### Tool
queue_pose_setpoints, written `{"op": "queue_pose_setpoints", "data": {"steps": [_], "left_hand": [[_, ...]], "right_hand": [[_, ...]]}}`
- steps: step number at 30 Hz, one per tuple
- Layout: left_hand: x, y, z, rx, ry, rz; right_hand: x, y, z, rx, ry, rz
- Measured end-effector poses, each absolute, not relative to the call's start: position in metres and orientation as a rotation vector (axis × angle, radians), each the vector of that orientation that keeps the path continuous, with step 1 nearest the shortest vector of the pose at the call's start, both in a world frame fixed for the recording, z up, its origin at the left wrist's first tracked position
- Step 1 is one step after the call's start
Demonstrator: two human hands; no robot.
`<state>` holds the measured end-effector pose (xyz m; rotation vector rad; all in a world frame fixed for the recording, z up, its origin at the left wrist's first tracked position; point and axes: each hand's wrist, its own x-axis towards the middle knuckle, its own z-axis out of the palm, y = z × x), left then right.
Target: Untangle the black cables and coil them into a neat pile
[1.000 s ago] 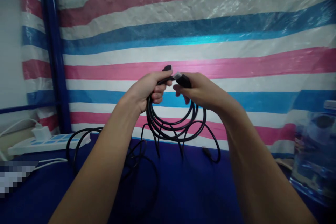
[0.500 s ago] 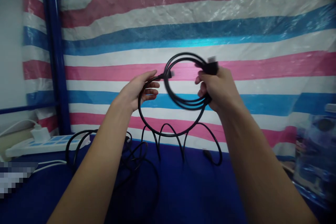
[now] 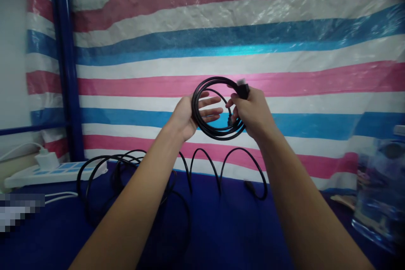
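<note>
A coiled black cable (image 3: pixel 194 107) hangs upright in the air in front of me. My right hand (image 3: pixel 255 112) is closed around the coil's right side, where a black plug (image 3: pixel 243 89) with a flat silver tip sticks up above the fingers. A thinner-looking end of the same cable drops inside the loop to a second black connector (image 3: pixel 230 120) near my right fingertips. At the coil's left side is my left hand (image 3: pixel 186 116), its fingers stretched out and spread behind the loop. Its palm side seems to touch the coil; the thumb is partly hidden.
More black cables (image 3: pixel 91 177) lie looped on the dark blue surface (image 3: pixel 228 228), one with a connector (image 3: pixel 249 185). A white power strip (image 3: pixel 72 173) holding a plug (image 3: pixel 47 160) is at left, a clear plastic bottle (image 3: pixel 379 194) at right. Behind hangs a striped plastic sheet (image 3: pixel 221 21).
My left hand has moved right and let go of the cable's end, its fingers now spread by the coil. That loose end is now inside the loop. My right hand has shifted slightly left and down.
</note>
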<state>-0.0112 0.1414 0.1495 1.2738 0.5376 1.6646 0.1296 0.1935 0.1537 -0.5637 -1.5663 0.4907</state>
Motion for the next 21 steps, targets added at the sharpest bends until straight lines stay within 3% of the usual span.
{"op": "queue_pose_setpoints", "data": {"steps": [5,7,14,21], "left_hand": [[-0.024,0.13,0.157,1.272,0.513,1.571],[-0.024,0.126,0.16,1.35,0.535,1.572],[-0.021,0.13,0.158,1.452,0.804,1.738],[-0.026,0.126,0.16,1.501,1.062,1.379]], "right_hand": [[0.123,0.186,0.154,-0.573,-1.766,-0.193],[0.12,0.187,0.153,-0.616,-1.743,-0.281],[0.129,0.192,0.155,-0.477,-1.837,-0.044],[0.14,0.186,0.154,-0.273,-2.021,0.373]]}}
